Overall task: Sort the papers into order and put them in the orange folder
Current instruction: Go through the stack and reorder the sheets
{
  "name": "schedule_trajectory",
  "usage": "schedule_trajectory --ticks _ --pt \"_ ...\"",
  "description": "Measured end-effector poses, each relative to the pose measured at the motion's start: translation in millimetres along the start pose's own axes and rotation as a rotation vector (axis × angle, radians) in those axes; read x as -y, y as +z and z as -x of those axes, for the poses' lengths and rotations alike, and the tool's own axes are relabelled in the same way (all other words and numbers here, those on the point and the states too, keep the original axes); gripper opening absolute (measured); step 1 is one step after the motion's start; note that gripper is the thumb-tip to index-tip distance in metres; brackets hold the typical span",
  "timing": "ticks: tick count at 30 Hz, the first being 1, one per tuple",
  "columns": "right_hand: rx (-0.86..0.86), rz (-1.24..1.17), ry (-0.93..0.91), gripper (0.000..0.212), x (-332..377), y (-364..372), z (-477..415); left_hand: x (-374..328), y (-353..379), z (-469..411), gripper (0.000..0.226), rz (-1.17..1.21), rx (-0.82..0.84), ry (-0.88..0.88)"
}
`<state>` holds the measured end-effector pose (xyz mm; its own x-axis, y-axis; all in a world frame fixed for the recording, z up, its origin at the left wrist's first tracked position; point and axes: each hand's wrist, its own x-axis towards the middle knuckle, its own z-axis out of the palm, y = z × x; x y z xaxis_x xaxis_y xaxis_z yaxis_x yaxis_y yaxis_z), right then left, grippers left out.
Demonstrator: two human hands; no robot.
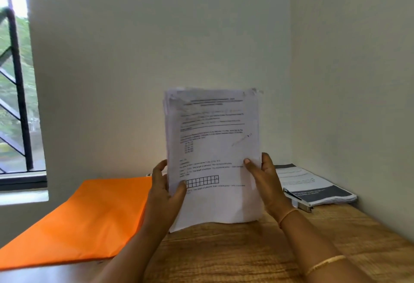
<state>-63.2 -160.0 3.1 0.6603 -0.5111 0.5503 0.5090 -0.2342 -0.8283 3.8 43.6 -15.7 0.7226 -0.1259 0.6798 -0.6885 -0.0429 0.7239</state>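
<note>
forearms reach in from the near edge of the brown wooden tabletop (235,256), the right one wearing thin gold bangles (324,264). above the middle of the tabletop the left hand (164,184) and right hand (263,179) hold a stack of white printed papers (212,148) upright. each hand is clamped on one long side of the stack, thumb across the front sheet and fingers behind. the lower edge of the stack sits at or just over the wood; which of the two cannot be told. the top edges are uneven, with a few corners sticking out.

beside the left hand, along the left edge of the tabletop, a flat orange folder (89,215) lies on its face and appears closed, with no paper showing in it. toward the far right corner a silver stapler (298,202) lies just in front of a pile of grey-and-white printed booklets (313,184). behind everything stands a pale wall (156,36), and a window with black bars (15,81) is at the far left.

as a judgement, the papers are gathered into one bundle and are likely being squared up. whether their order is right cannot be read. opening the folder and sliding the bundle in is left to do.
</note>
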Motion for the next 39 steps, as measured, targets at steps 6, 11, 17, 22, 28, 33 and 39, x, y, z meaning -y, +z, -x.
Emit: schedule_trajectory --ticks 6,11,17,22,28,33,39 --pt "-0.039 0.026 -0.025 0.015 -3.1 2.1 -1.8 2.2 1.5 -3.2 0.038 -0.018 -0.025 0.043" --pt "-0.046 0.032 0.025 0.018 -5.3 -2.2 -3.7 1.8 2.2 -2.9 0.038 0.009 0.019 -0.006" --pt "-0.028 0.060 0.036 0.024 -5.5 0.8 -2.7 -2.0 4.6 -0.5 0.026 -0.031 0.003 0.011" --pt "0.020 0.140 0.129 0.021 -10.8 0.1 -3.4 3.9 4.2 -1.6 0.029 -0.067 0.055 -0.044" --pt "0.007 0.078 0.096 0.028 -5.2 -0.3 -2.1 -0.6 3.6 -2.1 0.033 -0.020 0.000 -0.039" --pt "0.045 0.171 0.228 0.029 -11.8 -2.7 -5.1 5.3 5.3 0.1 0.032 -0.083 0.126 -0.182" --pt "0.019 0.109 0.149 0.026 -6.2 -2.1 -3.2 2.4 4.4 -1.5 0.030 -0.083 0.073 -0.132"
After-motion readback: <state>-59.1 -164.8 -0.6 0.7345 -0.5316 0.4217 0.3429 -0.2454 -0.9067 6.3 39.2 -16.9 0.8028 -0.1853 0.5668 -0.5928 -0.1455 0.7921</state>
